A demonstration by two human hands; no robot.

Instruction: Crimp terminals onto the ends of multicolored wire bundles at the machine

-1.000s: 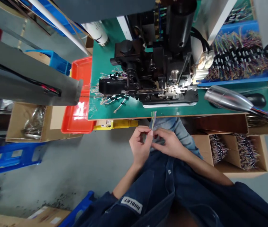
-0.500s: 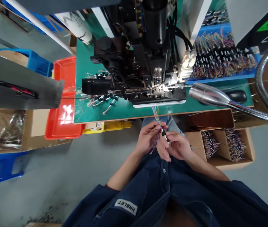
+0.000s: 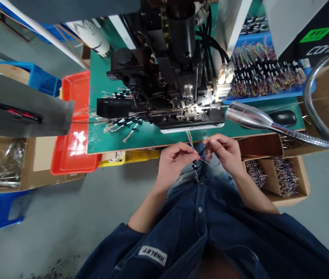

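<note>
A wire harness [image 3: 194, 166] with thin coloured wires and a black-and-white sleeve hangs in front of my lap, below the green bench's front edge. My left hand [image 3: 179, 157] pinches its wires between thumb and forefinger. To the right, my right hand [image 3: 221, 150] has thumb and fingertips together on fine loose wire ends that stretch across from the left fingers. More coloured wires run up from the left hand toward the white plate under the black crimping machine [image 3: 187, 112]. The exact wires in each pinch are too small to make out.
A blue tray [image 3: 271, 95] of bundled harnesses stands at the bench's right. Several harnesses [image 3: 126, 126] lie left of the machine. A red tray [image 3: 76, 164] adjoins the bench's left edge. A gooseneck lamp [image 3: 247, 115] reaches in from the right. Below is a cardboard box [image 3: 302, 193] of harnesses.
My right hand has moved up and away from the left, drawing thin wires out to the right. The harness's sleeved part now hangs below my left fingers. The view has shifted slightly.
</note>
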